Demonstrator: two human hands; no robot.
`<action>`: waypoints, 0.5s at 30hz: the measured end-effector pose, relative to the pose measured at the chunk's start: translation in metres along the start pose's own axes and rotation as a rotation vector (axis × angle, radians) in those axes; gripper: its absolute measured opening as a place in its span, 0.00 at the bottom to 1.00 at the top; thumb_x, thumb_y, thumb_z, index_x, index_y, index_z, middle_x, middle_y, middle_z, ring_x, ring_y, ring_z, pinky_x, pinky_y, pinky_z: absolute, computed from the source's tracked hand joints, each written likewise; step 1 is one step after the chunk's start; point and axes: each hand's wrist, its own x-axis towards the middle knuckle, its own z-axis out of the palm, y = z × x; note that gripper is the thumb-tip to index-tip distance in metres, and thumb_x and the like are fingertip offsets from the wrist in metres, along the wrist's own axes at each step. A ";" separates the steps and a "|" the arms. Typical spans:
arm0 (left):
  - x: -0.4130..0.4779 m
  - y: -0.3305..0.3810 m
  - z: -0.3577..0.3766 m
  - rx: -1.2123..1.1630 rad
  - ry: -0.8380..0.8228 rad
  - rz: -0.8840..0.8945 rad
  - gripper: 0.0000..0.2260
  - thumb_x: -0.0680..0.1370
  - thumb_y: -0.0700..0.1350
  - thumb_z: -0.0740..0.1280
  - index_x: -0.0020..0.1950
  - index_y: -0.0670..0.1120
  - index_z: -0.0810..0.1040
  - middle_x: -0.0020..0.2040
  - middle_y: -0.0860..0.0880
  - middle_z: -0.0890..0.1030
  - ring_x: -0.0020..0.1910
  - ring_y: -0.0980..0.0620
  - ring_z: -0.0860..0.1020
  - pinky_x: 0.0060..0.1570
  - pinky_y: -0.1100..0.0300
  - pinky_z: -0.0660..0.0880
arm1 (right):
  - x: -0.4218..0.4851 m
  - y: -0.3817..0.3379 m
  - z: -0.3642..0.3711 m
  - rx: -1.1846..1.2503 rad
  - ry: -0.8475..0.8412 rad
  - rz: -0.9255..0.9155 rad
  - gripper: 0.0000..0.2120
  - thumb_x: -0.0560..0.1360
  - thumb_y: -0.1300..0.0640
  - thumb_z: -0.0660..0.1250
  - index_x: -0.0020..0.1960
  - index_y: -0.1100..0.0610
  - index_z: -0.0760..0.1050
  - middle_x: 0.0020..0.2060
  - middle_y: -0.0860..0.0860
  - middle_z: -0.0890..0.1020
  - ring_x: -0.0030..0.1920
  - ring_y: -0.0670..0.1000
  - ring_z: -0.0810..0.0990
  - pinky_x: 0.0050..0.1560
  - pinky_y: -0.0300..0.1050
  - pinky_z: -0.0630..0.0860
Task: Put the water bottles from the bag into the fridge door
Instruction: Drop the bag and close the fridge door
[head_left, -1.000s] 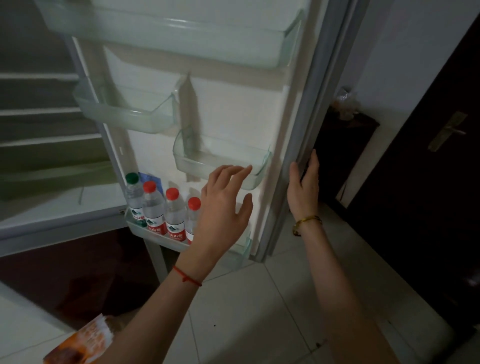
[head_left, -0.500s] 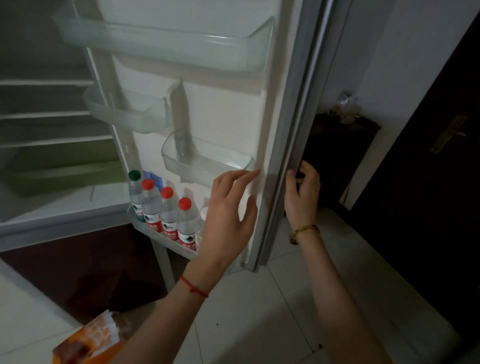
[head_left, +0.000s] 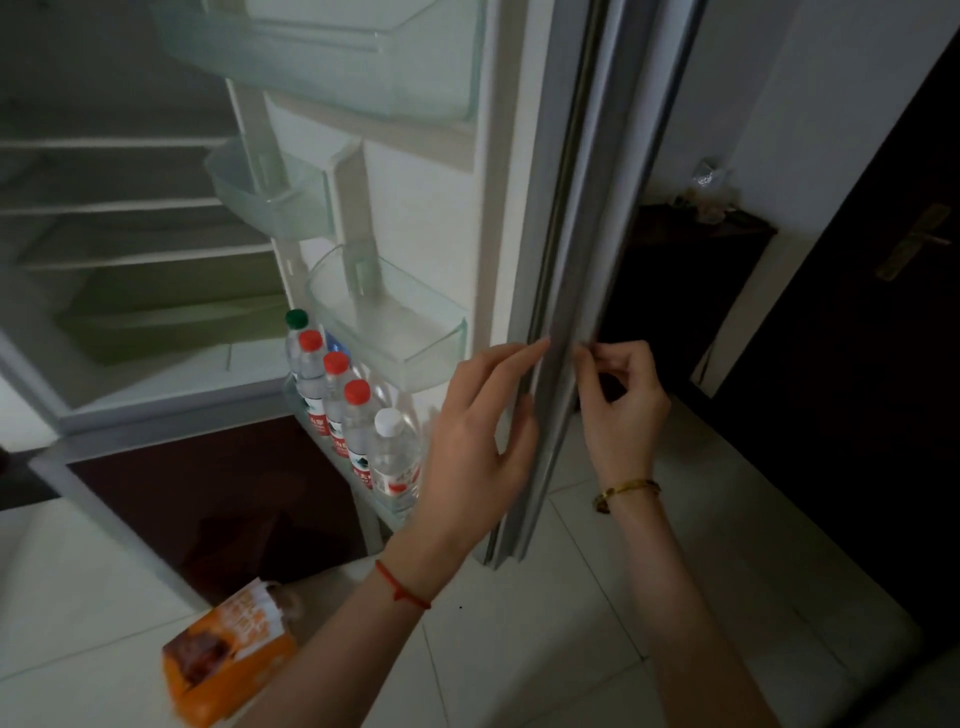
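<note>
Several water bottles (head_left: 356, 421) with red, green and white caps stand in a row in the bottom shelf of the open fridge door (head_left: 558, 218). My left hand (head_left: 480, 441) lies flat with fingers spread against the door's inner edge, just right of the bottles. My right hand (head_left: 621, 410) curls its fingers round the door's outer edge at the same height. An orange paper bag (head_left: 228, 660) sits on the floor at the lower left, under my left forearm.
Clear door bins (head_left: 387, 317) hang above the bottles. The fridge interior (head_left: 130, 249) with bare shelves is at left. A dark door with a handle (head_left: 911, 249) and a dark cabinet (head_left: 691, 280) stand at right. White floor tiles lie below.
The fridge door has swung toward the fridge body, showing more of its edge. My left hand moved right onto the door edge, and my right hand's fingers curled round its outer side.
</note>
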 end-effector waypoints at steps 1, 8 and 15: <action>-0.004 0.002 -0.007 -0.002 0.010 0.007 0.19 0.78 0.35 0.64 0.69 0.42 0.74 0.62 0.47 0.78 0.63 0.52 0.75 0.63 0.58 0.73 | -0.009 -0.006 0.002 0.020 -0.009 -0.009 0.09 0.75 0.54 0.70 0.46 0.60 0.76 0.40 0.50 0.82 0.44 0.44 0.80 0.49 0.39 0.78; -0.042 0.007 -0.062 0.016 0.035 -0.004 0.19 0.78 0.33 0.63 0.69 0.40 0.74 0.58 0.44 0.78 0.58 0.49 0.78 0.57 0.55 0.76 | -0.068 -0.048 0.018 0.131 -0.101 -0.098 0.11 0.72 0.58 0.73 0.42 0.65 0.75 0.39 0.53 0.80 0.42 0.46 0.80 0.47 0.38 0.75; -0.077 0.009 -0.108 0.105 0.147 -0.093 0.21 0.78 0.35 0.66 0.71 0.40 0.72 0.62 0.45 0.76 0.63 0.50 0.75 0.61 0.52 0.75 | -0.112 -0.086 0.046 0.125 -0.207 -0.278 0.10 0.76 0.57 0.67 0.42 0.64 0.79 0.39 0.53 0.80 0.42 0.51 0.80 0.45 0.42 0.76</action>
